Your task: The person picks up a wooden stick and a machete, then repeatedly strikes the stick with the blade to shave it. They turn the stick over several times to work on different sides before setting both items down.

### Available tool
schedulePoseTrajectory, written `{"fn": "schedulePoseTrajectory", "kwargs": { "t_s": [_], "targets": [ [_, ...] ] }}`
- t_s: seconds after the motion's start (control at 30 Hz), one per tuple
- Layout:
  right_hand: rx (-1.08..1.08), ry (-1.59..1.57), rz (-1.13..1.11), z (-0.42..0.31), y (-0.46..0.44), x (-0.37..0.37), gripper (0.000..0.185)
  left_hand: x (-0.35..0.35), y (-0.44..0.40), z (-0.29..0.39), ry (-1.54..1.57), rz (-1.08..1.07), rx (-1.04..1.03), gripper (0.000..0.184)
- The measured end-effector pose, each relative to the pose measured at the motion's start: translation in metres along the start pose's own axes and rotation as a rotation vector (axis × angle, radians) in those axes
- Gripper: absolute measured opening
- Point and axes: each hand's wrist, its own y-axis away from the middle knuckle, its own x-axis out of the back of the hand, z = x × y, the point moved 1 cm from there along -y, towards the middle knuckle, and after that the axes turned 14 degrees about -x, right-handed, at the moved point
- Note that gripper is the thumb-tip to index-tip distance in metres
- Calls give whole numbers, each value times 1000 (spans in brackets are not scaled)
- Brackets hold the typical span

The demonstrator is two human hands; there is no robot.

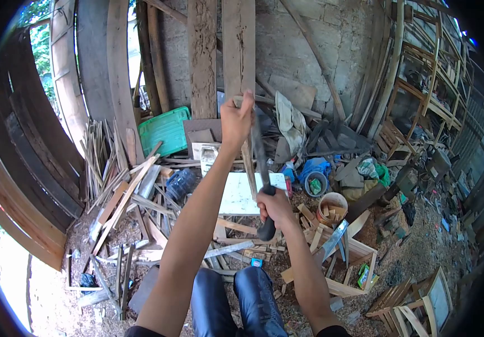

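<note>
Gripping long knife (261,154) by black handle (266,230), right hand (277,209) closed tight; left hand (237,121) curled round top of wood stick (247,165), knife just beside it, white board (233,194) below

Left hand (237,121): gripping the top of a narrow stick (248,168), whose lower end is showing over a white board (230,194) — contact there is staying hard to tell.
Right hand (276,206): wrapping round the black handle of a long knife (260,154); the blade is pointing up just beside the stick and looking blurred.
Back wall (287,45): tall planks (238,50) are leaning against it, with a green tray (163,132) tilting lower left.
Bucket (332,197): holding wood pieces, right of the board.
Saw (334,238): lying near the bucket.
Trousers (214,297): showing below, between the forearms.
</note>
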Motion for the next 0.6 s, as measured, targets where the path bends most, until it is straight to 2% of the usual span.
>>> {"fn": "schedulePoseTrajectory", "kwargs": {
  "t_s": [0.1,0.13,0.2,0.23,0.3,0.43,0.53,0.6],
  "targets": [
    [242,-188,53,-11,7,-7,9,-2,3,-4,3,-9,1,35],
    [243,-190,54,-8,2,-11,9,-4,2,-3,-2,-12,5,35],
    [236,-138,199,11,-10,-14,9,-9,4,-7,-46,-10,-2,36],
    [45,20,72,22,-16,-8,12,-12,3,-7,-85,-11,-20,36],
    [0,175,63,25,-21,2,8,-9,6,-2,-58,-7,-4,36],
    [-73,93,11,0,2,3,9,-9,2,-4,-25,0,-1,38],
    [263,-84,107,-7,-1,-8,14,-16,4,-13,-12,-33,-19,33],
    [292,-45,194,8,-18,-11,14,-18,4,-17,-43,-48,-23,32]
  ]
}}
